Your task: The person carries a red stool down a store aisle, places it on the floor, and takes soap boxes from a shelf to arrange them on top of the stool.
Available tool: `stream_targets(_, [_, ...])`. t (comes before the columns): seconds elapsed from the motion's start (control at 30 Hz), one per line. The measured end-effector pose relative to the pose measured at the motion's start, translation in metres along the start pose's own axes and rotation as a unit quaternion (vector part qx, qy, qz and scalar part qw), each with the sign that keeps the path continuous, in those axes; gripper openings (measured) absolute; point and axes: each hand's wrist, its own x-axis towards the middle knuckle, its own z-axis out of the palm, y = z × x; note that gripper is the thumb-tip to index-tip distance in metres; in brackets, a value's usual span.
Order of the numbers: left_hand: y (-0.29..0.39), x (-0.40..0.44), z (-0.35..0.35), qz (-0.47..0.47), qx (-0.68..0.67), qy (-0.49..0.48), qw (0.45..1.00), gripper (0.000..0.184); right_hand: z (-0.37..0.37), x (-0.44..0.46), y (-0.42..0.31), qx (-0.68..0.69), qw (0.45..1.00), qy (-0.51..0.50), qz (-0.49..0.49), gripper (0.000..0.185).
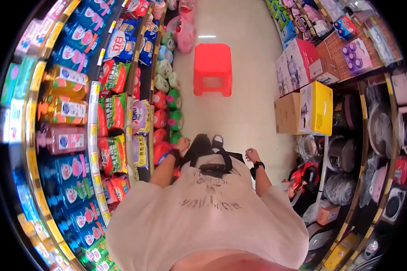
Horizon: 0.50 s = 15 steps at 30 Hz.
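Observation:
My left hand (183,144) hangs low by the left shelf, near the bottles on the floor, with loose fingers and nothing visible in it. On the other side, my right hand (252,155) hangs beside my body over the floor, its fingers slightly bent and apart, holding nothing that I can see. Each wrist wears a dark band. A red plastic stool (212,67) stands upright in the aisle ahead, apart from both hands. Closest to my left hand are green-capped bottles (175,120) and red bottles (160,119) along the shelf's foot.
Left shelves carry blue pump bottles (72,169), amber bottles (70,111) and bagged detergent (113,113). A pink plastic bag (184,34) lies by the far left shelf. On the right, a yellow box (319,108), a brown carton (287,114) and wrapped pots (341,153) edge the aisle.

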Motion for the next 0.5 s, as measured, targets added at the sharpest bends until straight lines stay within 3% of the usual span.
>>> stream_targets(0.13, [0.071,0.115,-0.022,0.054,-0.014,-0.001,0.998,0.026,-0.033,0.031,-0.085,0.073,0.995,0.052,-0.046,0.029])
stream_targets(0.3, [0.157,0.274,-0.053,0.104,0.184,0.028,0.977,0.034,-0.046,0.053,-0.141,0.111,0.991,0.078,-0.011,0.028])
stream_targets(0.33, [0.205,0.276,-0.065,0.137,0.100,-0.001,0.985,0.039,-0.044,0.054,-0.142,0.114,0.990,0.085,0.006,0.027])
stream_targets(0.37, [0.212,0.311,-0.074,0.145,0.105,-0.037,0.983,0.042,-0.041,0.053,-0.143,0.121,0.988,0.090,0.023,0.027])
stream_targets(0.43, [0.242,0.364,-0.085,0.078,0.126,-0.046,0.988,0.043,-0.035,0.051,-0.144,0.138,0.979,0.086,0.126,0.029])
stream_targets(0.5, [0.267,0.405,-0.092,0.069,0.178,0.021,0.981,0.044,-0.033,0.046,-0.151,0.101,0.978,0.044,0.179,0.030])
